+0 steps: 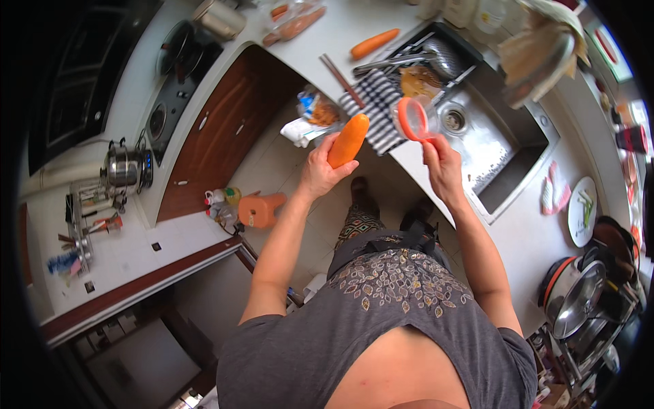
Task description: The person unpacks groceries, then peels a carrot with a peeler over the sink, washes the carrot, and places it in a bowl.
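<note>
In my left hand (324, 166) I hold a thick orange carrot (349, 140) by its lower end, its tip pointing up and away from me. My right hand (443, 166) grips an item with an orange ring-shaped rim and clear plastic (413, 118); its exact kind cannot be told. This item is over the counter's edge by the sink. Beneath and behind it lies a black-and-white checked cloth (377, 102) with a pair of chopsticks (343, 82) across it. Another carrot (374, 44) lies on the white counter beyond.
A steel sink (490, 148) with a black rack and ladle is at the right. A plastic bag of carrots (296, 25) lies at the back. Below the counter are a bag of scraps (323, 111) and an orange stool (258, 209). A white plate (582, 212) sits at right.
</note>
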`<state>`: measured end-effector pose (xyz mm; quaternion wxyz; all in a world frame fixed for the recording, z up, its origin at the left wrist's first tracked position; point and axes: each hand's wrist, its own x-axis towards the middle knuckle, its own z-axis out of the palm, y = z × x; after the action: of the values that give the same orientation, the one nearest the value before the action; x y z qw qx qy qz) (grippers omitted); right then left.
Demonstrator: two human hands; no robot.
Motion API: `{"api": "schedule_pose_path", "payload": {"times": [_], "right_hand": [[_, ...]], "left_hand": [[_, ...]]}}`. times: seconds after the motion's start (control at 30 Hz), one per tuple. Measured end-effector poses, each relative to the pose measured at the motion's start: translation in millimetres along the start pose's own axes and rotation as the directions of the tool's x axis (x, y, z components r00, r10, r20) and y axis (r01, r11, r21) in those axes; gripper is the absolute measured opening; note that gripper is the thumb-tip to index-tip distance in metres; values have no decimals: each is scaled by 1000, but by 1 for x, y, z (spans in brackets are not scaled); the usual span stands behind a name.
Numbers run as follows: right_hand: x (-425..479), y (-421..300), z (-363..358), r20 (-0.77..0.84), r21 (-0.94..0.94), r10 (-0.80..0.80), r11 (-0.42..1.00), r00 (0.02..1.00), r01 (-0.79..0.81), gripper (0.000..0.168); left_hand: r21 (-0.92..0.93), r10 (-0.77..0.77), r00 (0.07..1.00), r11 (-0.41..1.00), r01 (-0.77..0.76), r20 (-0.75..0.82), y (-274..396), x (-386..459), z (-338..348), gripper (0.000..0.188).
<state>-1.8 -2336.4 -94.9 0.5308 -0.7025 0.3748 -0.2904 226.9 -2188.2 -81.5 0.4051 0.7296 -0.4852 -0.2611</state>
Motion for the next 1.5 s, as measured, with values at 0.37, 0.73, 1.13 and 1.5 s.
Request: {"api": "schedule_pose_path", "payload": {"times": [0.37,0.73,1.13,1.5], "right_hand": [[73,-17,193,306,-279,-19,954,952,109,27],[66,-84,240,282,-307,-344,852,895,424,23],[127,9,219,-206,-402,39,908,978,-121,30],[203,76,164,-326,-406,90,886,941,-226,32]], "left_hand": [[-33,4,988,999,-9,-156,-101,-47,-130,62],[23,20,995,1000,-17,-98,-146,-17,-179,59],[-45,3,1000,999,-2,29,-171,47,-140,60],[-52,-49,998,998,47,-35,-189,60,-117,61]]}}
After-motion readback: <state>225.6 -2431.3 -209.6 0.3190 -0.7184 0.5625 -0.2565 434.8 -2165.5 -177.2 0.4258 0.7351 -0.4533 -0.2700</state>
